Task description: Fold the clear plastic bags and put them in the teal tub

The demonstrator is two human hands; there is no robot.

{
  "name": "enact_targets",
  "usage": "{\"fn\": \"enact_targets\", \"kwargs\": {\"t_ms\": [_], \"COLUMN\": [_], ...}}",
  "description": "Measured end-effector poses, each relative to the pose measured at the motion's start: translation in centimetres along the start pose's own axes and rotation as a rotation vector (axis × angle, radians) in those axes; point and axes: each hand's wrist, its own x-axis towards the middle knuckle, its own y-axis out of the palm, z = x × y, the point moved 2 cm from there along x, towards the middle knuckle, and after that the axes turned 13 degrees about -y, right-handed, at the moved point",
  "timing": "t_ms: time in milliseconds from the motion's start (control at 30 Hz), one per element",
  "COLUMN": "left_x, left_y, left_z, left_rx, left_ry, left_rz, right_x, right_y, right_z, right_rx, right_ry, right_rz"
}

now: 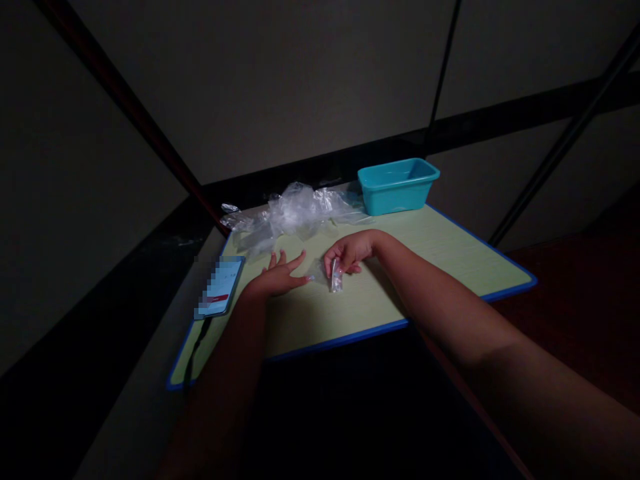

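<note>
On the pale yellow counter (450, 253), whose rim is blue, I have both hands at work near the middle. The right hand (349, 255) bends down at the wrist, and its grip is closed in a pinch on a small clear packet (337, 283), which hangs from the fingertips right at the surface or just above it; I can't tell which. What the packet contains is too small for me to make out, and the fingers cover its upper part. My left hand (280, 275) lies palm down to the left of it, grip apart, fingers spread, with the thumb tip reaching a bit of clear film beside the packet. I can't tell if that thumb presses on it.

Just behind the hands, a crumpled heap of clear plastic (300, 213) takes up the far left of the counter and crowds the left fingers. To its right, at the back edge, stands a teal tub (397, 193), its near corner close to the plastic. A phone (220, 287), partly pixelated, lies at the left edge beside the left wrist, and a dark cord (197, 347) trails from it toward the near corner, where the left forearm blocks my view.
</note>
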Motion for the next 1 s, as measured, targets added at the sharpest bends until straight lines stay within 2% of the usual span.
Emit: {"fn": "enact_targets", "kwargs": {"t_ms": [167,267,333,500,633,833,1000], "left_x": [-0.1,-0.8,-1.6,-3.5,-4.4,-5.4,-5.9], "left_y": [-0.1,-0.2,0.0,1.2,2.0,2.5,2.8], "left_z": [-0.2,-1.0,-1.7,-2.9,-3.8,-4.9,-5.1], "left_rx": [-0.004,0.012,0.038,0.156,0.153,0.104,0.110], "left_ry": [0.032,0.143,0.226,0.349,0.401,0.399,0.390], "left_rz": [-0.042,-0.149,-0.180,-0.129,-0.145,-0.138,-0.183], "right_x": [0.1,0.2,0.2,0.3,0.2,-0.3,-0.6], "right_y": [-0.1,-0.1,-0.1,-0.3,-0.3,-0.3,-0.7], "right_z": [-0.1,-0.1,-0.2,-0.5,-0.4,0.0,0.1], "right_rx": [0.004,0.003,0.002,-0.001,0.012,0.038,0.024], "right_ry": [0.050,0.089,0.103,0.108,0.121,0.124,0.038], "right_rz": [-0.032,-0.054,-0.064,-0.079,-0.080,-0.100,-0.263]}}
